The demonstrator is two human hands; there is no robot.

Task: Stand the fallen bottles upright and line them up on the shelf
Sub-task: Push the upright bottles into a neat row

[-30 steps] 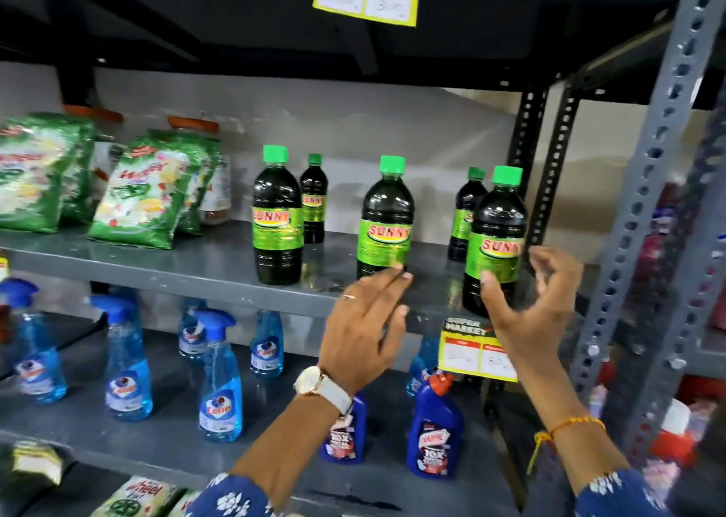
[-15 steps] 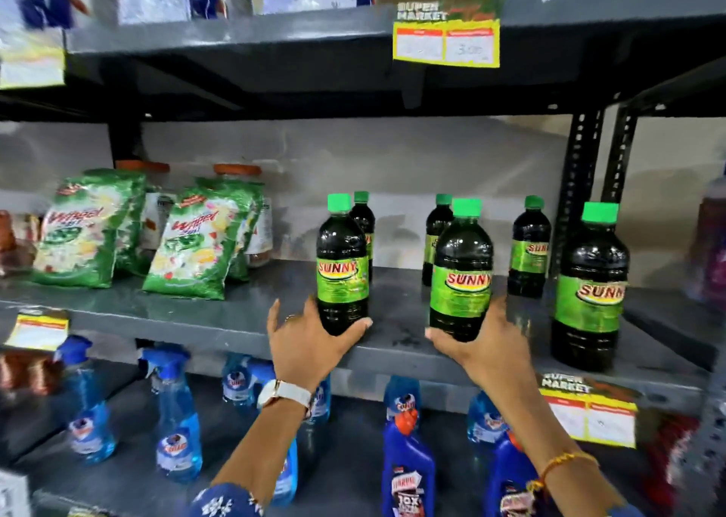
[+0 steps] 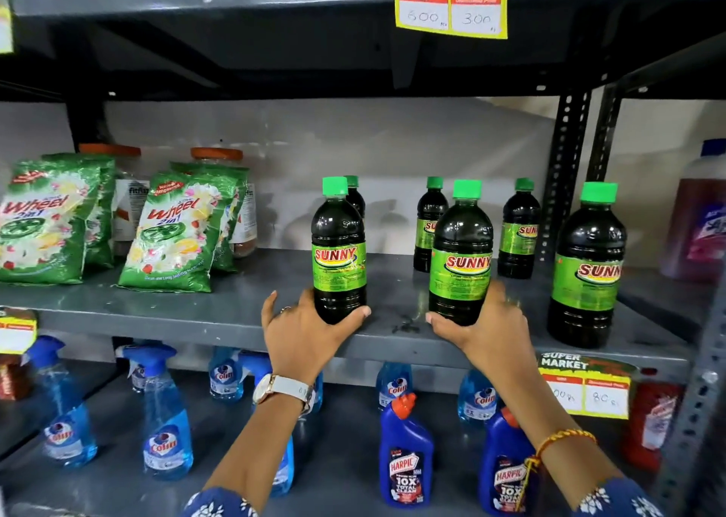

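Grey shelf (image 3: 165, 312), dark bottles all upright; left hand (image 3: 302, 332) wrapped on front-left bottle (image 3: 338, 257), right hand (image 3: 487, 324) clamped round middle bottle (image 3: 460, 257) — lining up now, next probably squaring the row with right-hand bottle (image 3: 587, 269)

On the middle shelf (image 3: 196, 312), three bottles stand upright along the front edge: the left bottle (image 3: 338, 249), the middle bottle (image 3: 460, 253) and, well apart to the right, the right bottle (image 3: 586, 265). Three back bottles (image 3: 519, 228) stand behind them near the wall. Detergent pouches (image 3: 176, 234) lean at the shelf's left end, with spray bottles (image 3: 167, 418) on the shelf below.
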